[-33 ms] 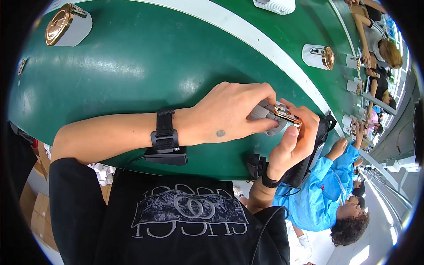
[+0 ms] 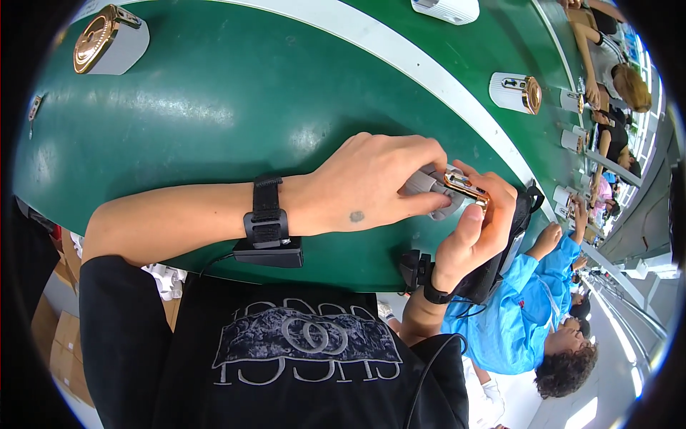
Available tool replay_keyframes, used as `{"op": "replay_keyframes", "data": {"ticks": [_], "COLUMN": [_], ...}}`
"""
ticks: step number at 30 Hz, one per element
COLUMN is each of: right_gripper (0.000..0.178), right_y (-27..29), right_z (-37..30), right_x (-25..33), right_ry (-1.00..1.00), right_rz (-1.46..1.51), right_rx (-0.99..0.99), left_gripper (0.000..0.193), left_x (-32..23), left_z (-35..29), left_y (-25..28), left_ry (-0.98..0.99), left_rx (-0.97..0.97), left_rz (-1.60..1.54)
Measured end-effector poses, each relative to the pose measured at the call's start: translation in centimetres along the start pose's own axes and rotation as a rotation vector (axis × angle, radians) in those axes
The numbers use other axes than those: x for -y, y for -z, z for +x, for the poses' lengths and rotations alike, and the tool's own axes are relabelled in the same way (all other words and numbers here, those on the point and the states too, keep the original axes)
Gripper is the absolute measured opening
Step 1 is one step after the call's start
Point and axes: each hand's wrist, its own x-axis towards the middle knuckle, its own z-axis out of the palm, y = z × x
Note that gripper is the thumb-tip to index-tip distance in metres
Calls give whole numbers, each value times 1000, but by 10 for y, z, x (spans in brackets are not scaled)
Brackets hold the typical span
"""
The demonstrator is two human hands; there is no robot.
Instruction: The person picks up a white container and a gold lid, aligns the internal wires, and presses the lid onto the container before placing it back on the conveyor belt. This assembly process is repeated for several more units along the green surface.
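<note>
A green conveyor belt point(image 2: 214, 107) with a white stripe runs before me, carrying grey pieces with gold discs point(image 2: 107, 39), spaced well apart. Farther down the line, other people work beside it, one in a blue jacket point(image 2: 514, 314). Over the belt's near edge I hold a small grey part with a gold-coloured metal frame point(image 2: 457, 187). My left hand point(image 2: 371, 182) grips its grey end, and my right hand point(image 2: 475, 232) pinches the gold end, thumb up.

Small part point(image 2: 457, 187) between both hands over belt point(image 2: 214, 107), near edge.
</note>
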Motion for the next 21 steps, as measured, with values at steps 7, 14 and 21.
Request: {"op": "replay_keyframes", "data": {"ticks": [7,14,21], "right_gripper": [48,43,42], "right_y": [-4,0,12], "right_z": [-1,0,8], "right_x": [-1,-3,-4], "right_ry": [-4,31,90], "right_rz": [-20,-89,-158], "right_rx": [27,43,144], "left_gripper": [28,38,47], "left_x": [10,8,10], "left_z": [0,7,8], "left_y": [-1,4,5], "left_ry": [-170,-144,-284], "left_rx": [-42,79,52], "left_rz": [196,328,380]}}
